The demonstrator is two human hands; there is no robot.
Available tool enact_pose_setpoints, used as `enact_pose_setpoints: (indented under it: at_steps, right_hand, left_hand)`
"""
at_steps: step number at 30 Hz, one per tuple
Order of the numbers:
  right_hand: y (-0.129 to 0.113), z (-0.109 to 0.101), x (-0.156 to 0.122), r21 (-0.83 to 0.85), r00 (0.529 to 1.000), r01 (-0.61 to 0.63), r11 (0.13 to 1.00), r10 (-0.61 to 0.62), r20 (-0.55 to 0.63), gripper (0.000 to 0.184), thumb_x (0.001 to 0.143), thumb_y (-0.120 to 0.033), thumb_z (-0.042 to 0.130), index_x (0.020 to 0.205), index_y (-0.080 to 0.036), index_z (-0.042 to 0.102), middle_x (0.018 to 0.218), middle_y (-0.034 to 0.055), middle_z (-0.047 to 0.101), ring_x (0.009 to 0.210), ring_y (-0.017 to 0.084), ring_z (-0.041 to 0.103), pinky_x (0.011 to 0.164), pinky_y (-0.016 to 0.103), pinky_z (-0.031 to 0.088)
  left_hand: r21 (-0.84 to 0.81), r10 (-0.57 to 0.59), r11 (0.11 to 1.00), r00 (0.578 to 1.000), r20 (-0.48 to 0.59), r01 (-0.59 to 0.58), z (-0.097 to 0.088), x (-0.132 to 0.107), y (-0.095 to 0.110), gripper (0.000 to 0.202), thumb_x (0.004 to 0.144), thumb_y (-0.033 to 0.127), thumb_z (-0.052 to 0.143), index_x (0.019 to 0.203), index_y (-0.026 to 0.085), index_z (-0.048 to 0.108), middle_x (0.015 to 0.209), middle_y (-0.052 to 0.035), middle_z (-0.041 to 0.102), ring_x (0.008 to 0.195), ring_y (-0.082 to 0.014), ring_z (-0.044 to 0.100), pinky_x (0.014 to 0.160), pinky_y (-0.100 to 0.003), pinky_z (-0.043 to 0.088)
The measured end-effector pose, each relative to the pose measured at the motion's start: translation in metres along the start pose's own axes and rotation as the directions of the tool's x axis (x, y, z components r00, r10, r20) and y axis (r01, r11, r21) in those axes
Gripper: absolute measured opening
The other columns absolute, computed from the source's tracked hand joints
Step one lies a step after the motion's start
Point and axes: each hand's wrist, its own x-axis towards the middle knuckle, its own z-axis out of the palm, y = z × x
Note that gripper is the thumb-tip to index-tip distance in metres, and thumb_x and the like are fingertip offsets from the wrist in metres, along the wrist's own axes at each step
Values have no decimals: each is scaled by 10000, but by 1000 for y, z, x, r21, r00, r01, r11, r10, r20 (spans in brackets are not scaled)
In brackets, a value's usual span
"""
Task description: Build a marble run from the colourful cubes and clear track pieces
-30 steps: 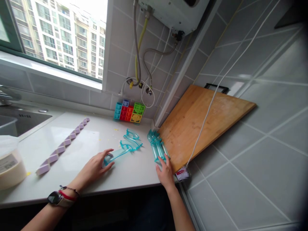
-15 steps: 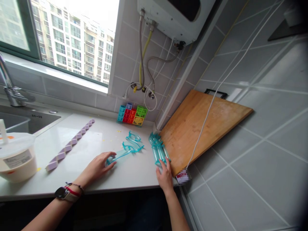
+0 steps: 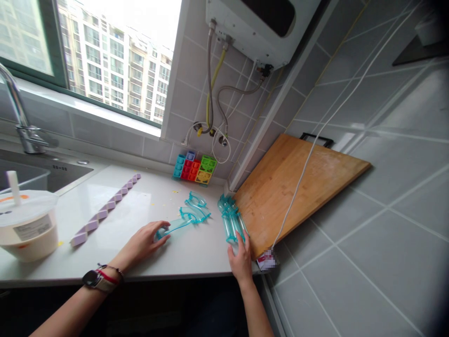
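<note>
My left hand (image 3: 150, 238) has its thumb and fingers around the near end of a long clear teal plastic piece (image 3: 177, 227) lying on the counter. The far end of that piece meets several curved clear teal plastic pieces (image 3: 197, 213). To the right, my right hand (image 3: 241, 257) rests with fingers extended on the near end of a group of clear teal plastic tubes (image 3: 230, 223), its thumb apart from the fingers. These tubes lie side by side against the cutting board, with curved teal pieces at their far end. The fingers partly hide the tube ends.
A wooden cutting board (image 3: 298, 187) leans on the tiled wall at right, with a white cable across it. Colourful moulded blocks (image 3: 193, 167) stand against the back wall. A row of lilac blocks (image 3: 111, 205), a lidded cup (image 3: 30, 234) and a sink (image 3: 70, 171) are at left.
The camera view has shifted slightly, moving the background a little right and down. Both hands and the teal pieces keep nearly the same places.
</note>
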Motion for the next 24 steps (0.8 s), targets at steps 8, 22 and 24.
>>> enact_pose_setpoints:
  at_steps: [8,22,24]
  right_hand:
    - [-55,-10,27,218,979,206,954,-201,-45,267,988,-225,517,1205,-224,672,1331,143,612,1280,289,564,1076,536,497]
    - [-107,127,145,436,871,199,878,-362,332,185,943,-202,612,1065,-219,749,1006,56,752,978,202,690,912,354,545]
    - [-100,130,142,453,882,187,872,-352,313,175,937,-218,633,1064,-218,754,1015,65,753,995,216,682,923,371,544]
  left_hand:
    - [-13,23,1000,1000,-14,-23,-1,10,15,531,917,509,594,1369,235,541,1337,-120,677,1196,-309,670,1027,-441,519]
    - [229,-135,973,903,408,42,-22,60,29,304,801,308,638,1101,258,651,814,-41,730,777,-280,713,689,-352,528]
    - [131,-123,989,887,445,71,-38,55,24,309,817,341,659,1118,275,644,845,-22,722,762,-249,693,690,-335,524]
